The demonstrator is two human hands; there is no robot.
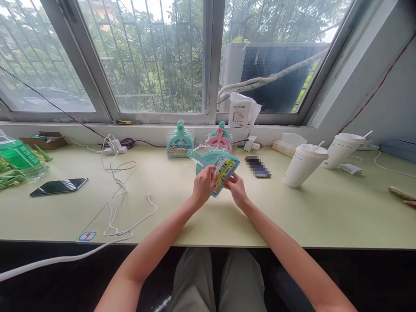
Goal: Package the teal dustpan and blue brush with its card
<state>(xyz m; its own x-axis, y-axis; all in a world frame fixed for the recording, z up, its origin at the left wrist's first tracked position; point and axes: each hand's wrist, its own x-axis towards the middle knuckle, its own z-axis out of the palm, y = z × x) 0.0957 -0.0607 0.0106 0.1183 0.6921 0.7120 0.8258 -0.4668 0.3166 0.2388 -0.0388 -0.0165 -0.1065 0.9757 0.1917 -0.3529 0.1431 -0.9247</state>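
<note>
A teal dustpan and brush set (208,157) in clear plastic wrap is held above the table, tilted, its handle pointing to the upper left. My left hand (204,184) grips its lower left side, fingers bent over the yellow label. At the lower right edge, my right hand (236,190) pinches the same package between thumb and fingers. Behind it, against the window ledge, stand a wrapped teal set (180,141) and a wrapped pink set (220,138), with more teal showing behind the pink one.
Two white lidded cups (304,167) and a dark phone (258,167) are to the right. White cables (113,203), another phone (58,186) and a green-labelled bottle (22,156) lie left. A tissue pack (238,115) sits on the ledge. Someone's fingertips (410,203) show at the right edge.
</note>
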